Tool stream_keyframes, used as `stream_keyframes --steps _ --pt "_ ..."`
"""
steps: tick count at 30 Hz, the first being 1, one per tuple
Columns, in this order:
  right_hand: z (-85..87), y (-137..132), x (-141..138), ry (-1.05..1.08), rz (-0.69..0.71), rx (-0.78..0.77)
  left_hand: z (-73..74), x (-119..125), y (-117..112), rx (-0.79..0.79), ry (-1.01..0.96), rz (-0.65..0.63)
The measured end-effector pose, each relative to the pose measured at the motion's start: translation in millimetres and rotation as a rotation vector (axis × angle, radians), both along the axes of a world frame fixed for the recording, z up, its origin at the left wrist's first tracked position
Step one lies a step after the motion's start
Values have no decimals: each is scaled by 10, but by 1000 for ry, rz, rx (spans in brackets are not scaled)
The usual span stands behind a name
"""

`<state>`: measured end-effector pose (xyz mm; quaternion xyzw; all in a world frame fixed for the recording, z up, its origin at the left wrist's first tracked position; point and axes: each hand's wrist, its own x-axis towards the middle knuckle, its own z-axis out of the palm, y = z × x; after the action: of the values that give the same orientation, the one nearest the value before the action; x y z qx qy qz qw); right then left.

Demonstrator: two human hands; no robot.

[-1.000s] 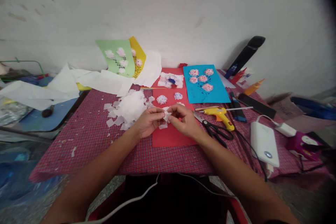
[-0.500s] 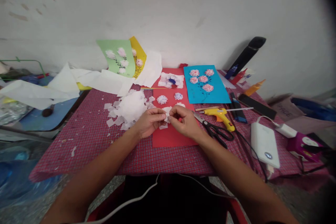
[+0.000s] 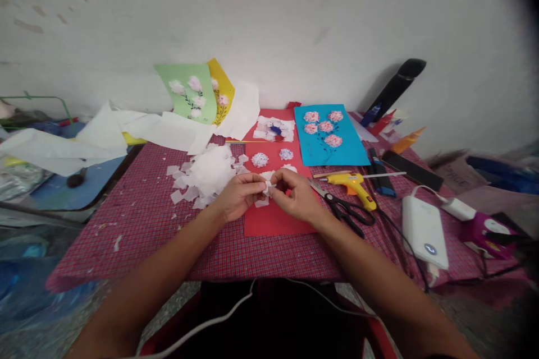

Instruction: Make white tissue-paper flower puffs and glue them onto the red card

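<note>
My left hand (image 3: 238, 196) and my right hand (image 3: 297, 195) meet over a red paper sheet (image 3: 273, 219). Both pinch a small crumpled piece of white tissue paper (image 3: 267, 187) between their fingertips. Two small white tissue flowers (image 3: 260, 159) lie on the red sheet just beyond the hands. A heap of white tissue squares (image 3: 208, 174) lies to the left of my left hand.
The table has a red checked cloth (image 3: 138, 224). Black scissors (image 3: 345, 208) and a yellow glue gun (image 3: 351, 182) lie right of my right hand. A blue card with pink flowers (image 3: 328, 134), a white power bank (image 3: 423, 230) and green and yellow cards (image 3: 189, 92) stand farther off.
My fingers have worked the tissue piece slightly; the hands stay in the same spot over the red sheet.
</note>
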<state>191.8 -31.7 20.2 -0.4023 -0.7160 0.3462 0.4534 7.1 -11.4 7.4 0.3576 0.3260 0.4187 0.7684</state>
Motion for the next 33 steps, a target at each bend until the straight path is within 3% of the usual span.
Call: stream_keyframes --steps 3,6,10,15,18,22,27,31,33 --pt "-2 -22 8 51 -42 18 15 5 33 -11 -16 191" --pt "25 -35 47 194 -186 73 29 -6 77 -36 -58 376" --pt "81 7 122 316 -438 83 26 -16 92 -47 -59 359" --pt "3 145 144 299 -380 45 26 -13 68 -52 -24 293" --pt "-15 220 123 77 -305 49 22 -22 74 -40 -15 276" --pt "173 260 180 -347 -236 16 5 -34 91 -32 -3 271" --pt "384 324 569 -1053 -352 -159 5 -41 96 -37 4 268" --pt "318 407 869 -1287 -405 -338 4 -37 99 -42 4 258" --pt "254 417 903 -1322 -392 -335 3 -32 100 -44 9 254"
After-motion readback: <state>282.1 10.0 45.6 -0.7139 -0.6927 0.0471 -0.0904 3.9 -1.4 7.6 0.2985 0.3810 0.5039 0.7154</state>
